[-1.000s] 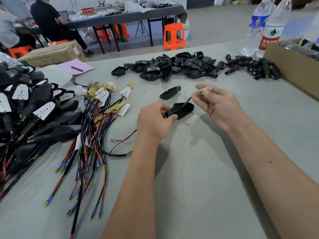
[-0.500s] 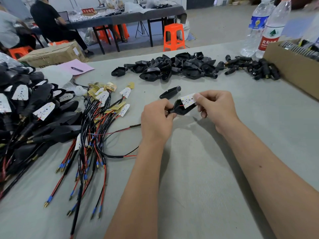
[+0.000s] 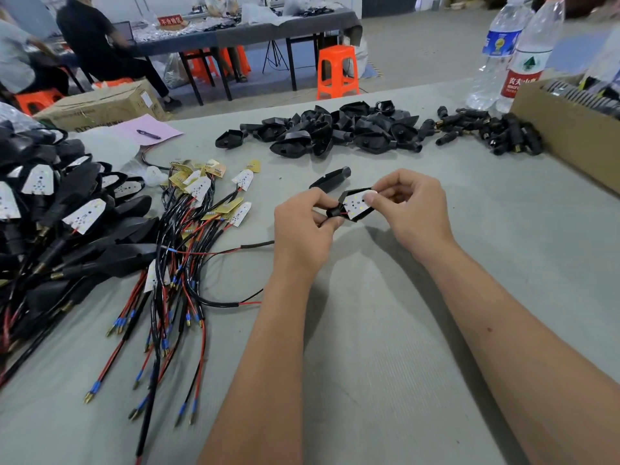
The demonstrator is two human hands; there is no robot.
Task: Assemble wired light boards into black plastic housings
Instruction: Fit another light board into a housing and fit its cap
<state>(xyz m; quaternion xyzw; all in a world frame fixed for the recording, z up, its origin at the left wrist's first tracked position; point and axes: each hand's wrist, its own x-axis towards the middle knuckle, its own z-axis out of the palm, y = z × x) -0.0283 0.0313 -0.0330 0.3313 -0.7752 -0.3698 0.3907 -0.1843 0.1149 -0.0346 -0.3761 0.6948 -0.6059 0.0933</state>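
**Light board going into its housing, mid-worktop**

Grey cloth-covered worktop (image 3: 385,330) in a busy workshop, other seated workers at a dark table behind. Left grip (image 3: 302,226): fingers pinched round the narrow stem end of a black plastic housing (image 3: 364,214), held just above the worktop near its middle. Right grip (image 3: 414,209): thumb and fingertips pressing on the white light board (image 3: 356,204) lying in the housing's open face. Red wire (image 3: 340,213) showing at the narrow end; black lead (image 3: 258,245) trailing left from under the left hand.

Likely step: seating the board flush. Not yet clear whether fully seated.

Possible trouble from here:
- Red wire pinched between board edge and housing wall, if pressed before slack is drawn through the stem.
- Board cocked on one corner, from thumb pressure at the wide end only.
- Solder joint strained, if the trailing lead snags on the wired-board bundle (image 3: 188,250) to the left.

Orientation: long axis roughly left to right, slightly tilted; narrow stem pointing left into the left grip, wide end right; LED face up toward the camera.

Elsewhere: empty housings heaped (image 3: 335,132) beyond, one loose housing (image 3: 330,177) just behind the hands, finished units piled (image 3: 50,213) far left.
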